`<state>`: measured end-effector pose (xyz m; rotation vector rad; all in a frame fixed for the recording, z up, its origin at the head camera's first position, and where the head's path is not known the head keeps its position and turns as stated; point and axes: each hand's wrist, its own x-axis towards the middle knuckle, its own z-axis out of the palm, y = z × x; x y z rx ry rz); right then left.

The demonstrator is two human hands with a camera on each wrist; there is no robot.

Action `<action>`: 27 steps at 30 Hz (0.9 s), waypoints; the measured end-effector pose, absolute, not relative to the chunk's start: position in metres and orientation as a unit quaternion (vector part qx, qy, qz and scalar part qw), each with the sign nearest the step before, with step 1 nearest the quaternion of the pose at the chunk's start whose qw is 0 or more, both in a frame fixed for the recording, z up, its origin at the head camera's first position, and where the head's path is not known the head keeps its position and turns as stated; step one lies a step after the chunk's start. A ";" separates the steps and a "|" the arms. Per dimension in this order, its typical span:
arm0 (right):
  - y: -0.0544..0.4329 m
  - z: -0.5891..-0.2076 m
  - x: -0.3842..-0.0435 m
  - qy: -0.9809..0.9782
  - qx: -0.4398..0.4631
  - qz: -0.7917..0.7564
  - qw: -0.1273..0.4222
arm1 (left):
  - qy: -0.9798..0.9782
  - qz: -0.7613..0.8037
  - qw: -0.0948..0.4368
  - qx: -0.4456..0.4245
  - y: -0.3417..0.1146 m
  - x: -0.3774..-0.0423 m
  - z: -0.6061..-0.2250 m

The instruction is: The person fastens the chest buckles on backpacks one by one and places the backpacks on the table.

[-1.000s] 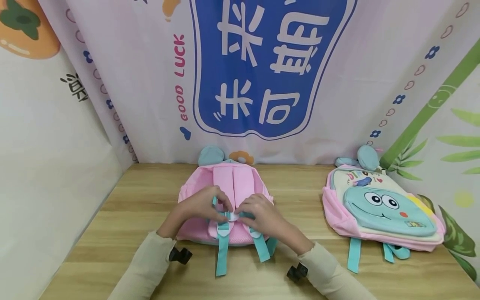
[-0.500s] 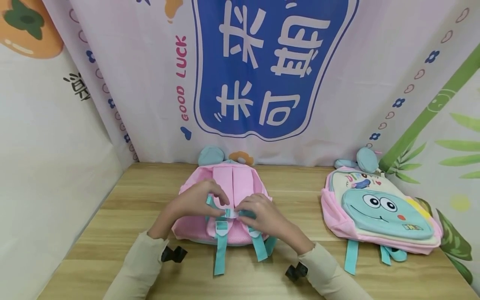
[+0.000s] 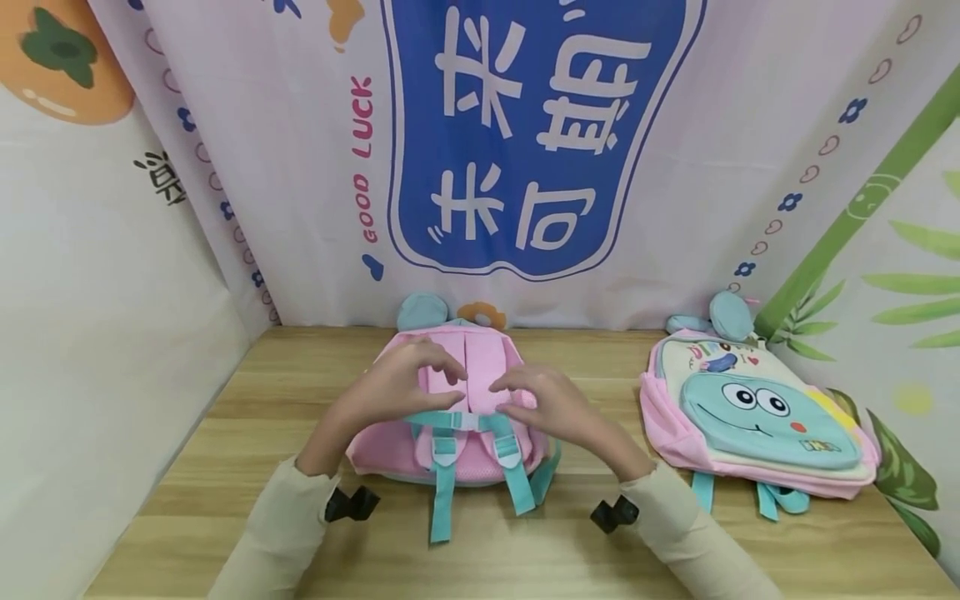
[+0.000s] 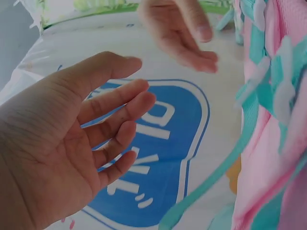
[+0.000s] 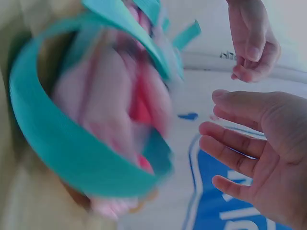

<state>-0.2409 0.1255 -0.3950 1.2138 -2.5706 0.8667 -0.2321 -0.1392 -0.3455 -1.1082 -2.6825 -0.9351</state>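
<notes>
A pink backpack (image 3: 487, 367) lies on the table with its shoulder straps facing up. A teal strap with a white buckle (image 3: 468, 422) runs across those shoulder straps, its two sides joined. Above the backpack's left half hovers my left hand (image 3: 401, 379), fingers loosely bent, holding nothing. My right hand (image 3: 551, 404) is over the right half, likewise holding nothing, with a gap between the two hands. Both wrist views show the left palm (image 4: 57, 139) and right palm (image 5: 273, 143) bare and apart from the straps. Teal strap ends (image 3: 442, 504) hang toward the front.
A second backpack (image 3: 768, 417), with a smiling teal pocket, lies at the right of the wooden table (image 3: 247, 467). A printed cloth (image 3: 300, 208) hangs behind the table. A teal loop (image 5: 43, 129) looms large in the right wrist view.
Both hands have let go of the buckle and lifted off it, the right one moving rightward. The teal strap with its buckle now lies uncovered across the shoulder straps.
</notes>
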 end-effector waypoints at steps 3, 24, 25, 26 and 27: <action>0.142 -0.380 -0.244 -0.865 0.398 0.292 0.084 | -0.877 -0.312 0.051 -0.362 -0.126 -0.238 -0.341; 0.353 -0.317 -0.261 -0.958 0.213 0.186 0.058 | -0.842 -0.366 0.020 -0.395 0.033 -0.259 -0.366; 0.365 -0.318 -0.261 -0.961 0.196 0.185 0.053 | -0.840 -0.371 0.021 -0.395 0.040 -0.259 -0.369; 0.377 -0.320 -0.260 -0.965 0.182 0.185 0.049 | -0.840 -0.375 0.023 -0.392 0.047 -0.259 -0.373; 0.389 -0.323 -0.260 -0.967 0.169 0.187 0.041 | -0.839 -0.379 0.026 -0.390 0.053 -0.258 -0.376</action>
